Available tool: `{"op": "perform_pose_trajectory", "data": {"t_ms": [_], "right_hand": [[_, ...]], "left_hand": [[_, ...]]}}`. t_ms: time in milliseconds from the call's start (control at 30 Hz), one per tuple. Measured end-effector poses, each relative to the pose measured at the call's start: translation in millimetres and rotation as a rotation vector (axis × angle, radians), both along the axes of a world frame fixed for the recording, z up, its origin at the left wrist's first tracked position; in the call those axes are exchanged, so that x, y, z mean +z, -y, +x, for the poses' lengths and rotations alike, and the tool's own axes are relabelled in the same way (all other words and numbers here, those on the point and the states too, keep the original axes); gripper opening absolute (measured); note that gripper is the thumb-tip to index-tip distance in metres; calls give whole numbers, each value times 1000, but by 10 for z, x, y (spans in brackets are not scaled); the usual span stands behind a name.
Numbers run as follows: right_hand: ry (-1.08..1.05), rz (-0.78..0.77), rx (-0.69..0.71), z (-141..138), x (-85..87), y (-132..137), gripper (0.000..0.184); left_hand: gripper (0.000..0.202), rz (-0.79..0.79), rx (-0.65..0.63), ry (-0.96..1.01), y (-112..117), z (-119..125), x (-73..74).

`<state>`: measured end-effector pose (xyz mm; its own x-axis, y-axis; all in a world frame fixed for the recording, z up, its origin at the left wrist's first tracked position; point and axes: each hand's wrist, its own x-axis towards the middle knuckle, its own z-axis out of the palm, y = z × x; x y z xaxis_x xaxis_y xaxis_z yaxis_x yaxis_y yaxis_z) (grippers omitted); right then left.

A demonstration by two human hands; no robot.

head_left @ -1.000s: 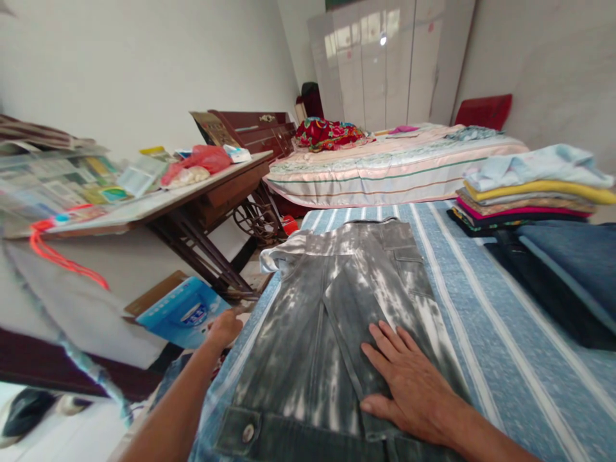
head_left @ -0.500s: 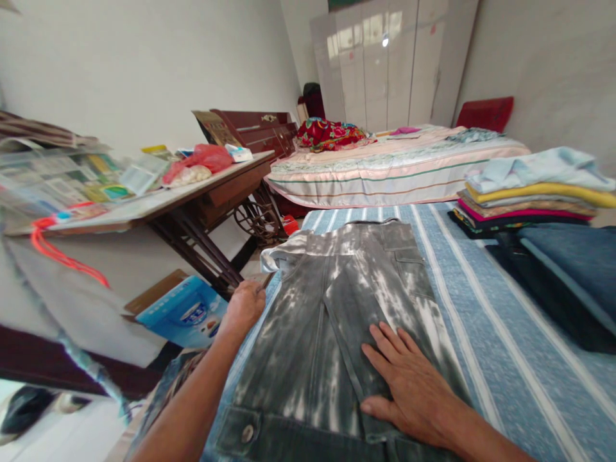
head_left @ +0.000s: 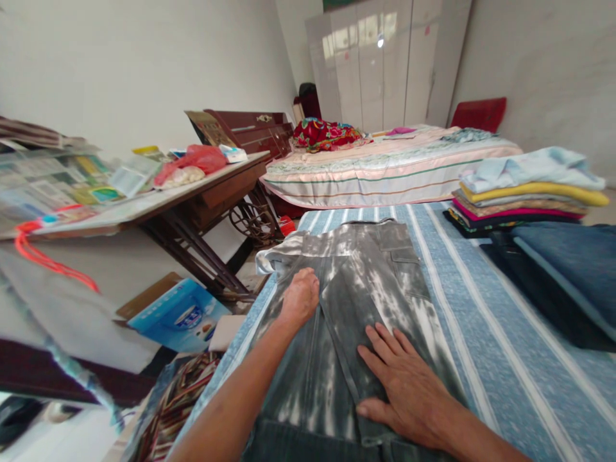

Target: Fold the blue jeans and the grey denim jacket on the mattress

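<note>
A grey and white mottled denim jacket (head_left: 337, 346) lies spread on the bed in front of me, its hem towards me. One sleeve (head_left: 350, 301) is folded slantwise across its middle. My right hand (head_left: 402, 385) rests flat on the lower right of the jacket, fingers apart. My left hand (head_left: 301, 298) is closed over the left half of the jacket, just left of the folded sleeve. Its fingertips are turned away, so anything in them is hidden. My left forearm covers part of the jacket's left side.
Folded tops (head_left: 524, 192) are stacked at right, with folded dark trousers (head_left: 568, 269) nearer. Striped blue cloth (head_left: 481, 289) covers this bed; another bed (head_left: 394, 173) stands behind. At left is a sewing machine table (head_left: 192, 192) with a red bag (head_left: 202, 160); a blue box (head_left: 178, 314) sits below.
My left hand has moved from beyond the jacket's left edge rightward onto the jacket, still closed. My right hand stays flat in the same place. The view has shifted slightly.
</note>
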<state>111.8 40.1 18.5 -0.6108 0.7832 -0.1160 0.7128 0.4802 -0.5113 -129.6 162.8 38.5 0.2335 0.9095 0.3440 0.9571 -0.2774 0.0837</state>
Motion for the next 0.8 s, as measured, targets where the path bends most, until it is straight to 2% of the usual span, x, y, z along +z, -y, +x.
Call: {"op": "perform_pose_trajectory", "data": {"t_ms": [233,367,500,600,700,800], "right_hand": [[-20,-12,4,15,-42,0,80],[-27,-2,9,26,-70,-9,74],[-17,-31,13,27,-61,-8,73],[-20,-41,20,23,-43,-16,75],[-25,-46,23,21,-37,-23,77],[-34,-27,16,26,-49,-24,75]], "left_hand": [[30,-54,-91,-19,18,355,-159],[47,-109,-92,-95,-14,528,-238],[66,-201,-10,-184,-68,557,-369],[72,-255,4,-222,-92,539,-441],[73,-298,2,-219,-100,529,-436],[73,-362,13,-177,-125,543,-370]]}}
